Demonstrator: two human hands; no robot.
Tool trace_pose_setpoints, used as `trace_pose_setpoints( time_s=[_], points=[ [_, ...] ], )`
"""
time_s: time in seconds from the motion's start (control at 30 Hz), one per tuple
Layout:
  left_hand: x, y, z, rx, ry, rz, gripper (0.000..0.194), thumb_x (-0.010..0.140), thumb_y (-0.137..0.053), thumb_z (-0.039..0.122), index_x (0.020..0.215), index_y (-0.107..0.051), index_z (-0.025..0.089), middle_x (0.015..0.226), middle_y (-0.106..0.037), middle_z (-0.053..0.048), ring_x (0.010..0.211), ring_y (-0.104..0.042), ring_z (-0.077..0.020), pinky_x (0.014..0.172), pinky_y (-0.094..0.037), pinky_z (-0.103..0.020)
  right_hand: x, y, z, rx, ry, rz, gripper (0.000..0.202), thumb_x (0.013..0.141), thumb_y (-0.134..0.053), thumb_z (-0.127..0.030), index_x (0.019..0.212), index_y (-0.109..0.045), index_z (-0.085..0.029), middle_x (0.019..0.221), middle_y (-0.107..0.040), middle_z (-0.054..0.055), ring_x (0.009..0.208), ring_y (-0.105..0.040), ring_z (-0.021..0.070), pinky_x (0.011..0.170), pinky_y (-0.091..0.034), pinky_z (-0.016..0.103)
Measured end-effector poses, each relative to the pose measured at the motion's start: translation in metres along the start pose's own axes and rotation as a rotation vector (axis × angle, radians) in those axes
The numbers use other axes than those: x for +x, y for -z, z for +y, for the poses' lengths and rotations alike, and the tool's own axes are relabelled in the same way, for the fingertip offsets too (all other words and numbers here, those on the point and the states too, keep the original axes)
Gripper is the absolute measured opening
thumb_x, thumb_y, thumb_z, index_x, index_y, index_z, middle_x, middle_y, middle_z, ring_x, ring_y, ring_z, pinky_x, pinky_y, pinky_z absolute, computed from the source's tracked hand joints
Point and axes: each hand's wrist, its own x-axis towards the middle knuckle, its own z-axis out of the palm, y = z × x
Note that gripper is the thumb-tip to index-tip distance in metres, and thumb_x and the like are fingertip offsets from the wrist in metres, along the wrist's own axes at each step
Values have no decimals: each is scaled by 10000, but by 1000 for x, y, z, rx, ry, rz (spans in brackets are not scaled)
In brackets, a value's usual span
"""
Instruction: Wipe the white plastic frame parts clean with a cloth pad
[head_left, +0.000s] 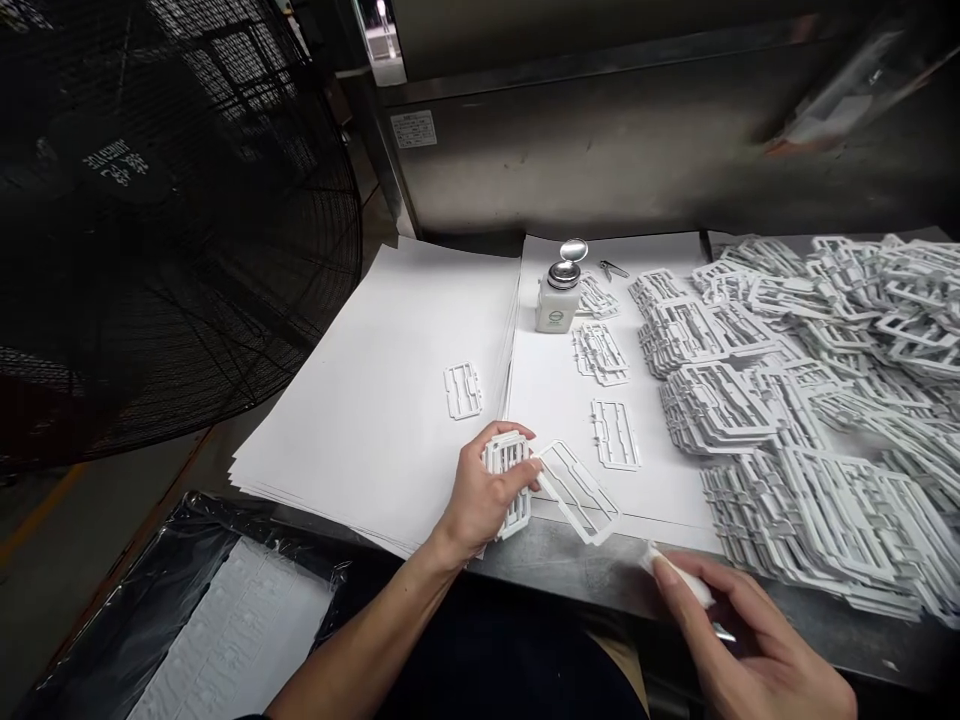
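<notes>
My left hand grips a small stack of white plastic frames over the front edge of the paper sheets. One larger white frame sticks out to the right beside its thumb. My right hand, at the lower right, pinches a white cloth or wad; a small shiny metal tip shows below it between the fingers. Single white frames lie on the paper, one on the left sheet and one on the right sheet.
A white bottle with a raised metal lid stands at the back, near nail clippers. Heaped frames cover the right side. A large fan stands left; a black-lined box holds white trays below.
</notes>
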Motion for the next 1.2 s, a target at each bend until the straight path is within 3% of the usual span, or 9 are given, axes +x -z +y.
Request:
trace_pose_setpoints(
  time_s=[0.07,0.17,0.27,0.33,0.43,0.57,0.77,1.0,1.2],
  points=[
    [-1,-4,0,26,-17,11,267,748,-661,276,972,-543,191,603,-585,22,537,-526,-103,509,-412,-192,-1,-6,-10,39,39,29,179,839,-599,-409,881,-630,-238,821,-612,-1,573,-529,130,616,-434,266],
    [-3,-10,0,48,-78,22,231,748,-655,246,946,-552,187,621,-579,29,581,-549,-104,584,-441,-205,4,-21,-29,84,257,-1,126,861,-582,-309,935,-623,-216,865,-605,24,651,-545,139,648,-430,263],
    [-4,-11,0,32,-113,43,228,748,-652,234,945,-553,180,630,-578,27,586,-550,-103,601,-443,-209,7,-28,-28,86,362,-33,120,864,-570,-286,934,-629,-208,837,-610,24,624,-540,132,636,-434,256],
    [-3,-8,0,18,-103,61,237,746,-655,243,950,-552,179,615,-578,26,577,-550,-107,577,-439,-206,5,-24,-16,38,256,-35,154,851,-575,-353,886,-641,-218,806,-621,13,573,-530,127,610,-436,258],
    [-1,-4,2,14,-85,62,245,742,-662,251,950,-553,184,593,-577,27,572,-551,-111,559,-438,-202,3,-13,7,14,-66,-109,282,762,-626,-500,814,-672,-227,761,-653,13,554,-560,146,584,-468,257],
    [0,-6,4,-2,-42,-10,251,742,-663,255,954,-549,185,621,-582,19,582,-559,-112,548,-438,-200,7,-8,17,314,-397,-330,475,622,-696,-582,893,-707,-192,789,-675,50,715,-626,208,590,-498,231],
    [-1,-7,5,-109,44,-167,265,762,-639,304,974,-551,172,654,-597,-10,588,-564,-125,523,-451,-212,13,-19,13,565,-446,-467,367,674,-693,-532,714,-680,-167,560,-479,-2,480,-396,104,427,-349,208],
    [1,-4,5,-230,118,-215,245,808,-572,333,992,-551,173,705,-625,-36,571,-563,-120,477,-414,-186,4,-22,3,687,-510,-371,329,676,-696,-505,747,-674,-185,521,-442,-7,539,-485,159,475,-400,241],
    [2,-3,7,-257,145,-204,251,800,-578,339,985,-550,172,716,-621,-29,561,-559,-111,470,-416,-181,3,-24,2,667,-508,-388,311,691,-695,-490,771,-672,-190,533,-454,-5,548,-488,163,485,-403,244]
  ],
)
